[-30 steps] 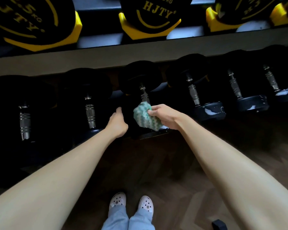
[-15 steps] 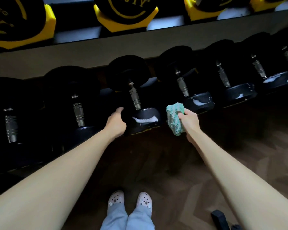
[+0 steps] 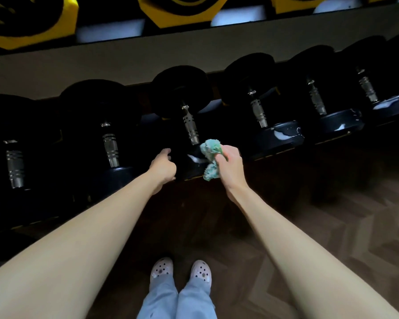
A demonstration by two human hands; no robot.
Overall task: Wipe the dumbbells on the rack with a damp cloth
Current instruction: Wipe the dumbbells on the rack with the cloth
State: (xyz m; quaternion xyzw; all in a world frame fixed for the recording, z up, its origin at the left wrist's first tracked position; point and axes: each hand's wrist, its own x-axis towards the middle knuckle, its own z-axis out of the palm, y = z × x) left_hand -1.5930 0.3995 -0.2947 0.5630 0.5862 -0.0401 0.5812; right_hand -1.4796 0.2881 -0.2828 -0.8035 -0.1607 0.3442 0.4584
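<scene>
So the person stood facing the lower rack shelf (image 3: 101, 58), a row of black dumbbells (image 3: 111, 143) lying across it with their chrome handles pointing outward. Left hand (image 3: 162, 165) was braced on the near head of the middle dumbbell (image 3: 189, 125), its grip curled over the left edge of that head, though how tight I couldn't tell. Right hand (image 3: 229, 166) had its grip closed around a bunched teal cloth (image 3: 211, 157), pressed against the same head's right side, where a wet streak showed. To do it well, I'd say open the cloth flatter, go round the whole head, then up the knurled handle. The next dumbbell (image 3: 283, 134) to the right had wet patches too. Up top, the yellow-and-black dumbbells (image 3: 30, 21) carried lettering, but it was cropped and unreadable.
</scene>
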